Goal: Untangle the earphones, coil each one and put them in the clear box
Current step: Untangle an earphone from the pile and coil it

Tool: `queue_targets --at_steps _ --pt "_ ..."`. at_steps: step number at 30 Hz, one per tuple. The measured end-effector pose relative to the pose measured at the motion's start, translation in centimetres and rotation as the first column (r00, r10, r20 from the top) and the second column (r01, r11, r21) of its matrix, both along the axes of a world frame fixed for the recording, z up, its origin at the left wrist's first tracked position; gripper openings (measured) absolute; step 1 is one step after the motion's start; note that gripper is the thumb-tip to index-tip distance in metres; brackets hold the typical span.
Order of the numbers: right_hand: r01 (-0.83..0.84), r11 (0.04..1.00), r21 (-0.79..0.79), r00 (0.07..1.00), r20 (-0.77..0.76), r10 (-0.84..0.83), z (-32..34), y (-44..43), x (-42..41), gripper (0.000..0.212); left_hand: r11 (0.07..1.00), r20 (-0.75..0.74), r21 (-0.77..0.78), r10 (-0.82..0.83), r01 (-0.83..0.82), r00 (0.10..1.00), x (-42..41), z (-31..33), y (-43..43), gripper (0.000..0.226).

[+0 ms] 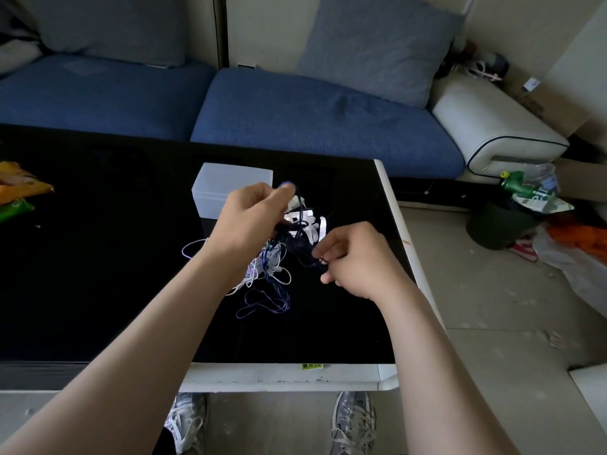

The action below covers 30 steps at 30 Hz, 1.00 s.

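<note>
A tangle of white and dark earphone cords (272, 267) lies on the black table top (98, 257), with loops trailing toward me. My left hand (249, 218) is raised over the tangle and pinches a dark cord near its top. My right hand (354, 257), a little lower and to the right, pinches another part of the dark cord between thumb and fingers. The clear box (216, 188) stands just behind my left hand, partly hidden by it. I cannot tell whether it holds anything.
Orange and green snack bags (16, 192) lie at the table's left edge. A blue sofa (295, 119) runs behind the table. To the right, on the floor, a dark bin (499, 224) overflows with bottles and bags. The table's white right edge (404, 231) is close to my right hand.
</note>
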State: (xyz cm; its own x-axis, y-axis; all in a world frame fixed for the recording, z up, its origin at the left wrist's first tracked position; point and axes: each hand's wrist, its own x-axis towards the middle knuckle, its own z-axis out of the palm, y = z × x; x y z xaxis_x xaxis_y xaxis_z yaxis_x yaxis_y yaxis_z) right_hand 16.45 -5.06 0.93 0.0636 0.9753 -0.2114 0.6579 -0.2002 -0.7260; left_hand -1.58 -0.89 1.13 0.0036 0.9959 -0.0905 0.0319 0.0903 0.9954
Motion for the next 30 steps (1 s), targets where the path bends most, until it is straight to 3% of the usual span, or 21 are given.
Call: queue_targets --at_steps 3,6,8,11,14,17,21,24,26,30 --pt "-0.132 0.991 -0.02 0.991 -0.017 0.131 0.6 0.0 -0.8 0.029 0.999 -0.115 0.011 -0.045 0.047 0.992 0.5 -0.2 -0.3 0.043" --pt "-0.138 0.99 0.011 0.981 -0.135 0.139 1.1 0.1 -1.4 0.045 0.997 -0.186 0.038 -0.066 0.074 0.98 0.5 -0.5 -0.4 0.051" --pt "-0.14 0.989 0.052 0.973 -0.178 0.147 1.2 0.1 -1.5 0.035 0.995 -0.283 0.074 -0.037 0.06 0.958 0.3 -0.7 -0.4 0.051" --pt "-0.083 0.989 0.123 0.977 -0.184 0.105 1.1 0.2 -1.3 0.034 0.992 -0.33 0.108 -0.02 0.059 0.944 0.1 -0.9 -0.4 0.051" --pt "-0.048 0.974 0.222 0.976 -0.198 0.093 1.0 0.3 -1.2 0.02 0.99 -0.35 0.132 -0.008 0.058 0.937 0.0 -0.9 -0.3 0.051" --pt "0.066 0.97 0.234 0.962 -0.273 0.001 1.1 0.4 -1.1 0.016 0.982 -0.396 0.172 0.001 0.074 0.918 -0.2 -0.9 -0.4 0.048" --pt "0.223 0.968 0.115 0.873 -0.465 -0.146 1.9 0.9 -1.3 0.032 0.966 -0.577 0.221 0.019 0.134 0.816 -0.6 -1.0 -0.6 0.029" --pt "0.236 0.972 0.0 0.692 -0.702 -0.168 2.5 0.8 -1.3 0.034 0.955 -0.679 0.252 0.061 0.154 0.731 -0.7 -1.3 -0.7 0.021" --pt "0.204 0.979 0.014 0.639 -0.76 -0.122 2.9 0.4 -1.3 0.024 0.955 -0.689 0.258 0.074 0.148 0.721 -0.8 -1.6 -0.5 0.019" --pt "0.209 0.978 0.008 0.586 -0.802 -0.119 3.3 0.2 -1.5 0.03 0.954 -0.715 0.265 0.095 0.143 0.692 -0.9 -2.2 -0.2 0.011"
